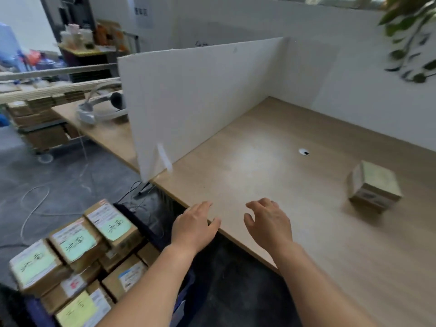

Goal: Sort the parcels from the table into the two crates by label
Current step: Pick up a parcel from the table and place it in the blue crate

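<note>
The table (271,161) fills most of my view, pale wood running off to the right, with a white divider board (200,95) standing along its left side. Down at my lower left, off the table's edge, sits a stack of parcels (77,251), cardboard boxes with green labels on the top ones and a yellow label on one nearer me; what holds them I can't make out. One parcel (375,186) is on the table, out at the far right, tilted up on an edge, well apart from both my hands. My left hand (194,226) hangs right over the table's near edge, palm down, fingers relaxed and slightly spread, gripping nothing; whether the fingertips touch the wood I can't tell. My right hand (269,223) is just beside it, over the tabletop, fingers loosely curved downward, holding nothing, with the lone parcel off to its right. A small round hole (303,152) shows in the tabletop beyond my hands.
</note>
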Tool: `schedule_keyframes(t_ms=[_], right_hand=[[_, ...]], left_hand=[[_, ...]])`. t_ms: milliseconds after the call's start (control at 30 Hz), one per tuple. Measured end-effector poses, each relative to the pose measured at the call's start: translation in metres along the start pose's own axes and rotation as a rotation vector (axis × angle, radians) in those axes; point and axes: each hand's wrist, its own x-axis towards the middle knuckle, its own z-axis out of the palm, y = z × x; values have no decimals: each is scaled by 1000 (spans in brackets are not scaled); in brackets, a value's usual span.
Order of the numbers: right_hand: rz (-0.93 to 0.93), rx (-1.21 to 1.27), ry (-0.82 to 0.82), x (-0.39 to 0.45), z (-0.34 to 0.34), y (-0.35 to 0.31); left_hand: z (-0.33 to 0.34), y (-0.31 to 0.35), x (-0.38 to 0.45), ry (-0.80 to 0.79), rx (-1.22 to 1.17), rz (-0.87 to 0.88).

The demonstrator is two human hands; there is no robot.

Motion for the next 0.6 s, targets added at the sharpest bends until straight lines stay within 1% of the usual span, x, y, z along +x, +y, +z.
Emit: schedule_keyframes(t_ms=[167,300,433,600], right_hand=[[71,6,58,-11,-24,71],[157,10,81,-22,-40,145],[235,28,103,-30,-54,219],[278,10,121,-33,-70,304]], left_hand=[[31,76,15,-29,19,76],[67,147,24,-61,39,158],[104,211,33,-78,50,201],[151,289,47,-100,51,260]])
